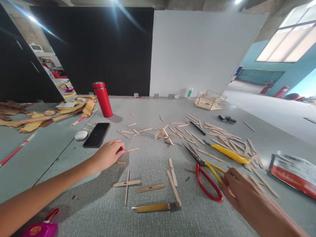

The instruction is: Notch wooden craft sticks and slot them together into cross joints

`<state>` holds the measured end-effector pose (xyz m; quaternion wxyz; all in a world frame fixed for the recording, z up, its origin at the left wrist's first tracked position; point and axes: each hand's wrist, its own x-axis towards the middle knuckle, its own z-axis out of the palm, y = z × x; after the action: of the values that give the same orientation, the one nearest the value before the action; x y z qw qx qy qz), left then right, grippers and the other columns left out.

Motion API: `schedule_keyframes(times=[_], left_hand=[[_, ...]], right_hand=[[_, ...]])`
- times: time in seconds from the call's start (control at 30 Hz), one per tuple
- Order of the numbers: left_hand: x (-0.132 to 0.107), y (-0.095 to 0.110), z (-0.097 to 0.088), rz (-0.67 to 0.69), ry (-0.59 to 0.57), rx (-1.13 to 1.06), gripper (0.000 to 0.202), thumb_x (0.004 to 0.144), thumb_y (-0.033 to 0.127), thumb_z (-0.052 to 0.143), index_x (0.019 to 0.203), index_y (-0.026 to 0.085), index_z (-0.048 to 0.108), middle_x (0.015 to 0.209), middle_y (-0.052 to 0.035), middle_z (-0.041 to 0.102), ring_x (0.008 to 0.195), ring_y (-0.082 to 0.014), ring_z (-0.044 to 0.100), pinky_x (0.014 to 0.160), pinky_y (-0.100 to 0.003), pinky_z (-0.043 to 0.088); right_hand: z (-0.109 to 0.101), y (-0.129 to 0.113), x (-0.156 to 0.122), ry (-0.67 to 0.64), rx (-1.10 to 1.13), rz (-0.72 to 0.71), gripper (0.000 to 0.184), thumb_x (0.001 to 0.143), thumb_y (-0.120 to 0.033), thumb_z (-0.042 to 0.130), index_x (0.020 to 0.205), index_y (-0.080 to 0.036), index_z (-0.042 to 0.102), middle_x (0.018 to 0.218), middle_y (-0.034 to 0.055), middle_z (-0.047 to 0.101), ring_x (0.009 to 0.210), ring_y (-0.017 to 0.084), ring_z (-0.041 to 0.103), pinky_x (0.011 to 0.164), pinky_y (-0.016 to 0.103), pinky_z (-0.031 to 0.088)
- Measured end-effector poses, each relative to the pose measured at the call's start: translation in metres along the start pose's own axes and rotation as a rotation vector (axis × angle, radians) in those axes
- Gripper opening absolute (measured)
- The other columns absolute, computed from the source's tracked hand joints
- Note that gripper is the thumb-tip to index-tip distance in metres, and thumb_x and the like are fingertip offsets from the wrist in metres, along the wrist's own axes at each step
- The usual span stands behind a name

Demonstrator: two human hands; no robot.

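My left hand (pixel 112 151) is closed at the left, its fingertips at the end of a short popsicle stick piece (pixel 133 149). With its fingers curled round the yellow handle, my right hand (pixel 237 184) grips scissors (pixel 201 162). Their blades are parted and point up and left; the red handle loop lies free. Between my hands are two crossed popsicle sticks (pixel 134 183), a notched stick (pixel 150 188) and a pair of sticks (pixel 174 184). Nearest me lies a yellowish cutter-like tool (pixel 155 207).
Several loose popsicle sticks (pixel 217 132) lie right of centre with a yellow utility knife (pixel 229 153). A phone (pixel 96 135), white earbud case (pixel 81 135) and red flask (pixel 103 100) are at left. A stick frame (pixel 208 101) stands behind. A purple tape measure (pixel 41 228) sits front left.
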<state>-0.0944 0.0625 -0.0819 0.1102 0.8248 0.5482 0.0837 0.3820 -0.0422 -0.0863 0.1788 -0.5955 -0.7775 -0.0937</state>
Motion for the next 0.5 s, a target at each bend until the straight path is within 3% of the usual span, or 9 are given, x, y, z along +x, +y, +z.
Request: schedule_keyframes(times=[0.07,0.2,0.3,0.4,0.5], left_hand=[[0.0,0.0,0.0,0.005,0.004,0.003,0.031,0.1,0.033,0.064,0.126,0.017,0.063,0.125,-0.0099,0.066,0.104,-0.0236,0.068,0.088,-0.044,0.059],[0.002,-0.001,0.001,0.016,0.005,0.002,0.031,0.1,0.033,0.064,0.127,0.017,0.063,0.126,-0.0101,0.066,0.105,-0.0239,0.068,0.089,-0.044,0.059],[0.002,-0.002,0.001,0.018,-0.002,-0.004,0.032,0.1,0.033,0.064,0.127,0.017,0.062,0.126,-0.0101,0.066,0.105,-0.024,0.068,0.089,-0.045,0.059],[0.002,-0.001,0.0,0.016,-0.006,-0.01,0.032,0.1,0.033,0.064,0.127,0.017,0.062,0.126,-0.0102,0.065,0.105,-0.0241,0.068,0.089,-0.045,0.059],[0.001,0.0,-0.001,0.017,-0.007,-0.022,0.032,0.1,0.033,0.064,0.127,0.017,0.062,0.126,-0.0102,0.065,0.105,-0.024,0.068,0.089,-0.044,0.059]], right_hand=[[-0.003,-0.006,0.005,-0.052,0.021,-0.022,0.025,0.098,-0.031,0.047,0.078,-0.025,0.059,0.076,0.0057,0.061,0.054,0.018,0.063,0.052,0.033,0.047],[-0.012,-0.046,0.016,-0.047,0.092,0.003,0.026,0.107,-0.036,0.039,0.115,-0.022,0.059,0.101,0.0115,0.072,0.073,0.021,0.072,0.059,0.032,0.05],[-0.011,-0.09,0.025,-0.188,0.192,-0.07,0.029,0.106,-0.044,0.046,0.089,-0.027,0.06,0.068,-0.0022,0.066,0.055,0.015,0.063,0.052,0.026,0.045],[-0.001,-0.121,0.033,-0.304,0.231,-0.117,0.038,0.102,-0.046,0.055,0.07,-0.026,0.053,0.062,-0.0035,0.062,0.052,0.015,0.056,0.05,0.028,0.038],[0.012,-0.131,0.035,-0.338,0.232,-0.119,0.03,0.098,-0.038,0.062,0.073,-0.024,0.052,0.069,-0.0008,0.065,0.055,0.016,0.056,0.052,0.03,0.034]])
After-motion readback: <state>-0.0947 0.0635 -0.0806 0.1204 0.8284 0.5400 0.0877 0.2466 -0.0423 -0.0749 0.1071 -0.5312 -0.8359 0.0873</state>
